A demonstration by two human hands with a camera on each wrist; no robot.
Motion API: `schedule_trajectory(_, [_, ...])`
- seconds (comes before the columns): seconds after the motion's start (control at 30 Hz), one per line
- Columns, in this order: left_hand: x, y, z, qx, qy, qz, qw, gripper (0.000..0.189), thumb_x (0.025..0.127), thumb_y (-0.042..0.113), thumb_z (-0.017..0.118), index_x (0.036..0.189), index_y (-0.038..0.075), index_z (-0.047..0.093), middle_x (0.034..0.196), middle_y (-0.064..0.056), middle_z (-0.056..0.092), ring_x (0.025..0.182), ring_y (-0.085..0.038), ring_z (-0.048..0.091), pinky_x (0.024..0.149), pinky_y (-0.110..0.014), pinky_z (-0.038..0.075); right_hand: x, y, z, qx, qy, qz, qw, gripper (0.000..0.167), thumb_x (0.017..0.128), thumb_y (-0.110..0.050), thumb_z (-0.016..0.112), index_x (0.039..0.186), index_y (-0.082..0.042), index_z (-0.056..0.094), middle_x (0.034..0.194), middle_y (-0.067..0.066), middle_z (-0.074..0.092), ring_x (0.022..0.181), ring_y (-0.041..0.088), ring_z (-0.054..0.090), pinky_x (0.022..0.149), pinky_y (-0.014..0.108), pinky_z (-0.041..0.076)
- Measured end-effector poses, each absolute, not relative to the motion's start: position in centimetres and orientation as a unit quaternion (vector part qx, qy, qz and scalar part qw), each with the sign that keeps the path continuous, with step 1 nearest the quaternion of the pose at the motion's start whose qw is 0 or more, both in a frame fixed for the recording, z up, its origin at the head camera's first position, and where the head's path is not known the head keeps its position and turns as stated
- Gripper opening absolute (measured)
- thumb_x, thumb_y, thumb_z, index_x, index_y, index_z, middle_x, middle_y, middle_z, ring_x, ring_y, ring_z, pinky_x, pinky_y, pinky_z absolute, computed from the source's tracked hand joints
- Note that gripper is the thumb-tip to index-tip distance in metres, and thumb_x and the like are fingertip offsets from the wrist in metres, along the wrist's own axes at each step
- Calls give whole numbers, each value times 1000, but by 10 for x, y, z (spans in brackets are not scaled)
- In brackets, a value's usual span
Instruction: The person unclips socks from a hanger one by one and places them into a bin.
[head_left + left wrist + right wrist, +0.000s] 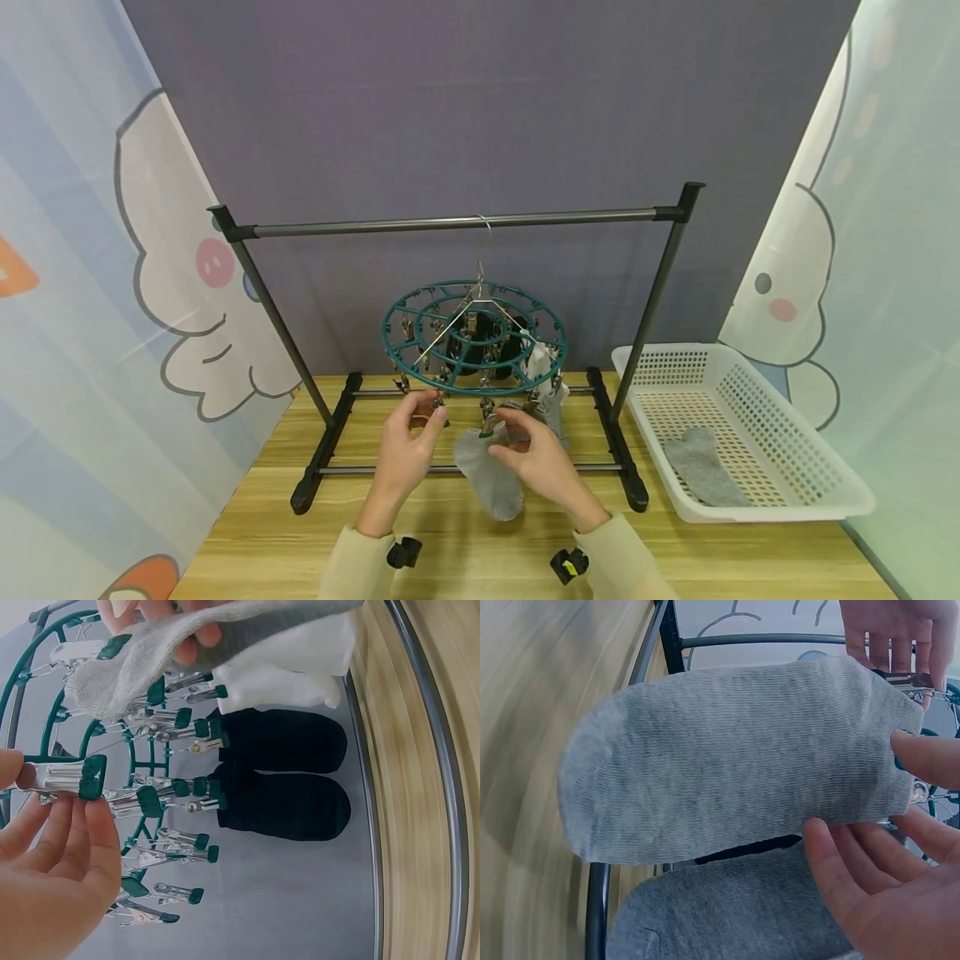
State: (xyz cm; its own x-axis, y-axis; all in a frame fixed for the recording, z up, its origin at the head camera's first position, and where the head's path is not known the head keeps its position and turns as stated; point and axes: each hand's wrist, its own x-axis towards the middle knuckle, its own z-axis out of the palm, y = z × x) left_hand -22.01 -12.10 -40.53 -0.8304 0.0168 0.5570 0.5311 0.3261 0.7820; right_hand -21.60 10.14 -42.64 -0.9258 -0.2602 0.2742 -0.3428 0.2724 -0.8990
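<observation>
Here, left grip (405, 450) around clip (69, 778)

Behind the wooden tabletop (240, 550) there is a plain grey cloth (480, 108); at the tabletop's left and right, pale curtains (60, 375) show cartoon figures (168, 192).

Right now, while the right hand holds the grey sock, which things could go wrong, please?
The grey sock seems caught by one clip, so it may slip or twist if the right hand lets go.
The green ring hangs from a single hook on the rail; if the left hand pulls hard on the second clip, which it pinches, the ring could tilt or swing.
The neighbouring sock hangs close, so the two might brush together.
</observation>
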Motion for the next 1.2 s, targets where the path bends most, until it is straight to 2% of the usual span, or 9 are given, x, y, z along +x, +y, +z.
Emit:
schedule_trajectory(0.2, [-221,-121,-406,-182,-779,-551,236,24,102,16,64,121,1,67,106,-8,68,93,-22,64,84,-35,55,-216,100,-428,191,-805,560,51,29,95,-16,73,120,-1,70,107,8,69,93,24,67,82,35,57])
schedule_trajectory(0.33, [-221,-120,-405,-186,-778,-550,241,22,102,15,64,120,4,68,109,-8,69,94,-21,64,84,-35,55,-216,101,-427,195,-801,564,44,21,96,-16,73,111,-1,72,97,6,70,83,20,66,72,30,55])
schedule_trajectory(0.57, [-221,-119,-404,-188,-775,-548,253,22,101,13,65,121,4,67,113,-7,69,95,-21,64,83,-35,55,-214,103,-426,198,-784,587,31,19,96,-14,72,110,-1,72,100,9,71,83,19,66,72,29,55])
schedule_trajectory(0.83, [-220,-117,-402,-184,-777,-530,287,24,100,11,66,121,-1,65,107,-11,65,97,-24,61,82,-39,54,-213,105,-424,197,-783,589,29,19,95,-14,73,109,-1,73,100,9,71,81,19,65,71,29,54])
schedule_trajectory(1.0, [-220,-117,-403,-189,-780,-492,337,24,96,5,68,118,-3,66,105,-12,64,95,-25,60,79,-38,53,-213,106,-423,209,-779,591,27,18,97,-13,71,110,0,73,101,10,71,81,18,65,70,29,54])
schedule_trajectory(1.2, [-218,-114,-403,-197,-762,-418,454,24,88,-6,70,112,-4,68,107,-16,63,94,-28,58,76,-40,49,-213,108,-420,208,-779,591,24,17,97,-12,71,109,0,73,102,11,71,83,21,66,69,29,54])
